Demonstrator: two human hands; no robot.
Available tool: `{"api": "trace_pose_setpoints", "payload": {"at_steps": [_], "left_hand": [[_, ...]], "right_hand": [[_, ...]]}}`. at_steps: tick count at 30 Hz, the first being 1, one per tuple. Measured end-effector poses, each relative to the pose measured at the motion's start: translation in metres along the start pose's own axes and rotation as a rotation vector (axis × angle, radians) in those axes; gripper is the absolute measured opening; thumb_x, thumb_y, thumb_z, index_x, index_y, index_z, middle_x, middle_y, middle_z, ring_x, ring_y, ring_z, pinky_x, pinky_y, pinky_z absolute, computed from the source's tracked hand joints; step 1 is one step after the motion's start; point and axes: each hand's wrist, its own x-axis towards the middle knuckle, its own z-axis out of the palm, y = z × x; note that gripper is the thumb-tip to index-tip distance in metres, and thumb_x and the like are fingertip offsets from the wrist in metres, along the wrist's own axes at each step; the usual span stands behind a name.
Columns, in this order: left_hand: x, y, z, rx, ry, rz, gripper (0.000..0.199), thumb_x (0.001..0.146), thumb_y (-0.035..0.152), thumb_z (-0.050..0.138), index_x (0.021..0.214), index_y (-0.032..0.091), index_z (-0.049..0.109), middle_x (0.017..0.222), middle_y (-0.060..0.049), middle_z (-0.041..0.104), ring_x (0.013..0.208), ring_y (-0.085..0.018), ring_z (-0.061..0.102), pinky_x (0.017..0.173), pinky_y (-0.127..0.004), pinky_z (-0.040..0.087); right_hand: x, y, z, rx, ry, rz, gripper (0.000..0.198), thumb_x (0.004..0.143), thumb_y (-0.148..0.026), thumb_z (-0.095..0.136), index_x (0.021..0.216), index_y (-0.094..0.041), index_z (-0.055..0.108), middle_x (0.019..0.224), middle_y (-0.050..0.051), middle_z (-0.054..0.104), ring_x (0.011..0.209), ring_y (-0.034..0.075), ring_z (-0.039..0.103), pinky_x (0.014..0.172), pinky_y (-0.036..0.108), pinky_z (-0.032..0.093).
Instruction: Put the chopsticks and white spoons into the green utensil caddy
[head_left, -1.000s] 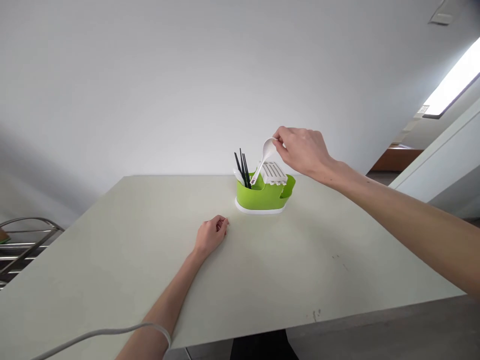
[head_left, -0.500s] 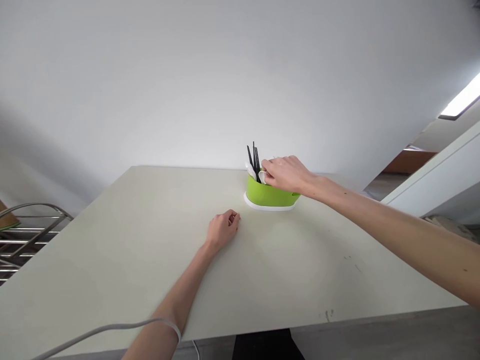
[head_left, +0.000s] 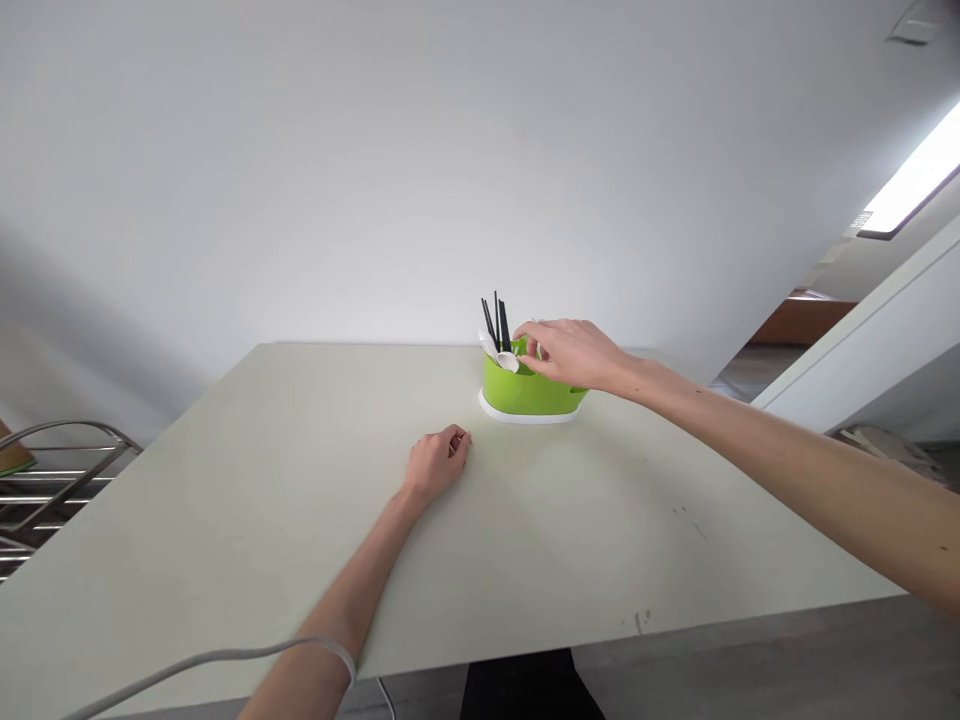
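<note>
A green cutlery holder (head_left: 525, 395) with a white base stands on the pale table near the wall. Black chopsticks (head_left: 500, 322) rise from its left end, beside a white spoon (head_left: 487, 343). Another white spoon (head_left: 508, 362) leans over the holder's front left rim. Over the holder is my right hand (head_left: 566, 350), open, thumb and forefinger apart; their tips are close to the leaning spoon's bowl. Its palm hides the holder's right part. My left hand (head_left: 437, 462) rests on the table in front of the holder, fingers loosely curled, nothing seen in them.
The white table (head_left: 300, 500) meets a plain wall (head_left: 375, 180) at the back. A grey cable (head_left: 225, 655) crosses my left forearm. At the left edge stands a metal rack (head_left: 60, 475). Dark marks (head_left: 637, 622) show near the table's front edge.
My right thumb and forefinger have parted from the white spoon, which now leans on the holder's front left rim. The left hand stays resting on the table. The view has shifted slightly.
</note>
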Motion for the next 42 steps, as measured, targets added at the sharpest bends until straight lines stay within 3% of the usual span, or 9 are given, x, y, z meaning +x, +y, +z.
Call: {"api": "trace_pose_setpoints", "payload": {"at_steps": [10, 14, 16, 19, 23, 26, 32, 36, 42], "left_hand": [[-0.003, 0.005, -0.005, 0.039, 0.000, 0.004, 0.032, 0.099, 0.045, 0.045, 0.089, 0.027, 0.069, 0.076, -0.002, 0.074, 0.066, -0.021, 0.064, 0.064, -0.030, 0.041], [-0.003, 0.007, -0.004, 0.056, 0.014, 0.000, 0.032, 0.099, 0.046, 0.045, 0.089, 0.027, 0.069, 0.074, -0.001, 0.072, 0.065, -0.021, 0.062, 0.063, -0.030, 0.039], [-0.002, 0.007, -0.004, 0.068, 0.019, 0.000, 0.032, 0.098, 0.047, 0.045, 0.089, 0.028, 0.068, 0.074, -0.001, 0.071, 0.066, -0.021, 0.062, 0.063, -0.030, 0.038], [-0.001, 0.007, -0.004, 0.084, 0.016, -0.010, 0.032, 0.097, 0.049, 0.044, 0.088, 0.028, 0.067, 0.074, 0.000, 0.070, 0.065, -0.021, 0.060, 0.062, -0.030, 0.038], [-0.002, 0.007, -0.007, 0.090, -0.001, -0.017, 0.034, 0.099, 0.051, 0.042, 0.088, 0.027, 0.064, 0.072, 0.000, 0.068, 0.063, -0.020, 0.057, 0.064, -0.031, 0.039], [-0.002, 0.007, -0.007, 0.090, -0.007, -0.011, 0.035, 0.100, 0.052, 0.041, 0.089, 0.027, 0.063, 0.071, 0.001, 0.066, 0.063, -0.019, 0.056, 0.066, -0.031, 0.040], [-0.001, 0.001, -0.011, 0.119, -0.001, -0.021, 0.034, 0.099, 0.052, 0.042, 0.091, 0.028, 0.064, 0.070, 0.001, 0.065, 0.062, -0.019, 0.054, 0.064, -0.030, 0.039], [-0.001, -0.001, -0.014, 0.117, -0.010, -0.028, 0.037, 0.100, 0.055, 0.042, 0.090, 0.026, 0.064, 0.068, 0.001, 0.063, 0.060, -0.018, 0.051, 0.062, -0.029, 0.039], [0.002, 0.013, -0.013, 0.122, 0.001, -0.035, 0.038, 0.099, 0.056, 0.044, 0.089, 0.026, 0.064, 0.065, 0.003, 0.060, 0.058, -0.016, 0.049, 0.060, -0.027, 0.039]], "right_hand": [[-0.061, 0.046, -0.002, 0.032, 0.093, 0.091, 0.022, 0.098, -0.027, 0.052, 0.112, -0.025, 0.070, 0.098, 0.001, 0.080, 0.081, 0.019, 0.072, 0.066, 0.029, 0.042], [-0.088, 0.059, 0.031, 0.055, 0.031, 0.187, 0.024, 0.100, -0.029, 0.049, 0.111, -0.025, 0.070, 0.104, 0.004, 0.080, 0.090, 0.021, 0.073, 0.074, 0.031, 0.050], [-0.100, 0.060, 0.054, 0.050, 0.025, 0.206, 0.031, 0.100, -0.027, 0.047, 0.124, -0.022, 0.067, 0.120, 0.009, 0.077, 0.109, 0.026, 0.071, 0.087, 0.036, 0.054], [-0.110, 0.057, 0.089, 0.040, 0.028, 0.227, 0.050, 0.099, -0.025, 0.047, 0.148, -0.014, 0.053, 0.149, 0.020, 0.061, 0.138, 0.033, 0.055, 0.110, 0.047, 0.048], [-0.110, 0.051, 0.125, 0.046, 0.020, 0.235, 0.063, 0.100, -0.021, 0.042, 0.161, -0.010, 0.035, 0.165, 0.023, 0.043, 0.156, 0.036, 0.034, 0.120, 0.052, 0.042], [-0.111, 0.049, 0.138, 0.045, 0.025, 0.228, 0.063, 0.103, -0.023, 0.038, 0.164, -0.011, 0.030, 0.169, 0.023, 0.036, 0.161, 0.037, 0.023, 0.121, 0.053, 0.040], [-0.121, 0.059, 0.150, -0.086, 0.113, 0.176, 0.059, 0.107, -0.025, 0.033, 0.165, -0.012, 0.032, 0.164, 0.021, 0.043, 0.161, 0.037, 0.025, 0.127, 0.054, 0.031], [-0.130, 0.083, 0.161, -0.111, 0.160, 0.177, 0.059, 0.108, -0.031, 0.034, 0.165, -0.015, 0.033, 0.163, 0.021, 0.045, 0.162, 0.037, 0.022, 0.127, 0.056, 0.030], [-0.157, 0.148, 0.166, -0.144, 0.152, 0.213, 0.060, 0.108, -0.034, 0.035, 0.164, -0.013, 0.035, 0.165, 0.021, 0.043, 0.162, 0.037, 0.021, 0.128, 0.055, 0.028]]}}
